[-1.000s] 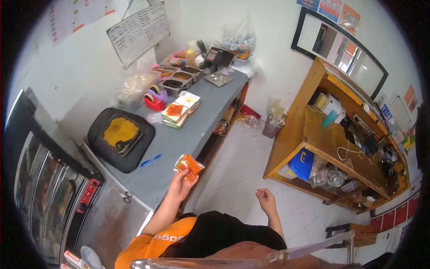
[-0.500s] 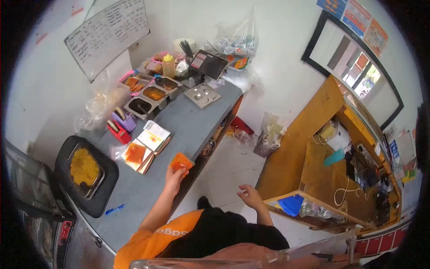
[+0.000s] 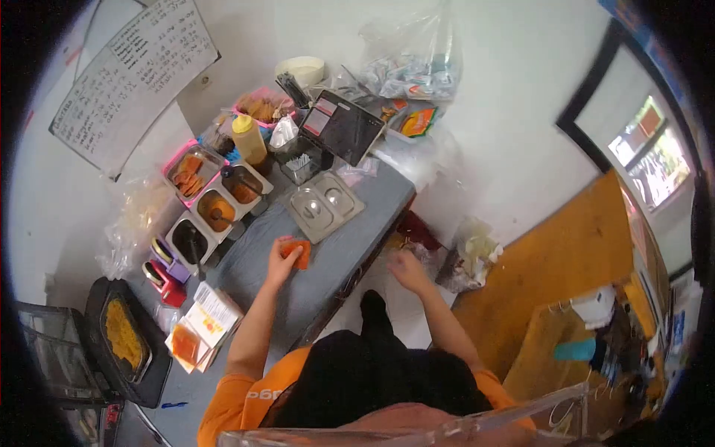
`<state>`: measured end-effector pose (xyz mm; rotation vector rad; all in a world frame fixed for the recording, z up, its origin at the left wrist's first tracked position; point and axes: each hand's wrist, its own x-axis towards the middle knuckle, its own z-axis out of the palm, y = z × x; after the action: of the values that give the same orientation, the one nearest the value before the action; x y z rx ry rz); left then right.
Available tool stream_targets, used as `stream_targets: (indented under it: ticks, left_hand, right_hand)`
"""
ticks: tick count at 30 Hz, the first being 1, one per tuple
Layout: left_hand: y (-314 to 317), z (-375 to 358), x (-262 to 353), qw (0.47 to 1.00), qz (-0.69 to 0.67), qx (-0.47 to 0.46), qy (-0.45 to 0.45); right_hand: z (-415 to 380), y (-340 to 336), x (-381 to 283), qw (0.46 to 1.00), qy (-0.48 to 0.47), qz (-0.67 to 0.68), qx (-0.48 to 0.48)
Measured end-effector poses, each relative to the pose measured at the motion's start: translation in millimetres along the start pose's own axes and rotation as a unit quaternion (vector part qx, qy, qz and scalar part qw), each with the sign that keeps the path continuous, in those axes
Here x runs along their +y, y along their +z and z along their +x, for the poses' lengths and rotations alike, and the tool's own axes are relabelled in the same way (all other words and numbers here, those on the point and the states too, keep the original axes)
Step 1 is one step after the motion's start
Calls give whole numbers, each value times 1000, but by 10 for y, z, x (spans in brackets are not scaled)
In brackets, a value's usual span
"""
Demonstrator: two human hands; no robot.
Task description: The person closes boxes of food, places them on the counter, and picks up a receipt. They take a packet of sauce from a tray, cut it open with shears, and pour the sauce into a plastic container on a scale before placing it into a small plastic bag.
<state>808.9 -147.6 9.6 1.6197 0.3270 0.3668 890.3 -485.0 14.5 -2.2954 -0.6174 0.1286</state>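
My left hand (image 3: 282, 262) is closed around a small orange sauce packet (image 3: 302, 254), above the grey table beside the steel lid. Over the floor past the table's edge, my right hand (image 3: 407, 270) hangs with its fingers blurred, and I see no object with it. At lower left an open white carton (image 3: 216, 313) lies on the table, with another orange packet (image 3: 185, 346) on its near side. Steel containers (image 3: 216, 211) hold orange and dark sauces with spoons in them.
Behind the containers stand a yellow-capped squeeze bottle (image 3: 249, 140) and a tablet (image 3: 343, 127). The steel lid (image 3: 324, 205) lies near the table's right edge. A black tray (image 3: 141, 372) sits left, a waste bin (image 3: 469, 261) on the floor, and a wooden counter (image 3: 551, 246) at right.
My view has moved forward along the table. My left hand, still gripping the orange packet, is now by the steel lid, farther from the carton. My right hand has risen, its fingers less spread.
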Motion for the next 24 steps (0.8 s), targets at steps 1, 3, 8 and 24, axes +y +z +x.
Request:
stream_targets:
  ticks: [1, 3, 8, 24]
  left_hand:
    - [39, 148, -10, 1000, 21, -17, -4]
    - [190, 396, 115, 999, 42, -21, -18]
    - [398, 722, 262, 920, 392, 2, 4]
    - [1998, 1032, 644, 992, 91, 43, 74]
  right_hand:
    - [403, -38, 1, 999, -37, 13, 15]
    - [1190, 112, 290, 991, -128, -1, 38]
    - [2526, 98, 360, 961, -258, -77, 69]
    - [2183, -741, 185, 907, -184, 319, -204]
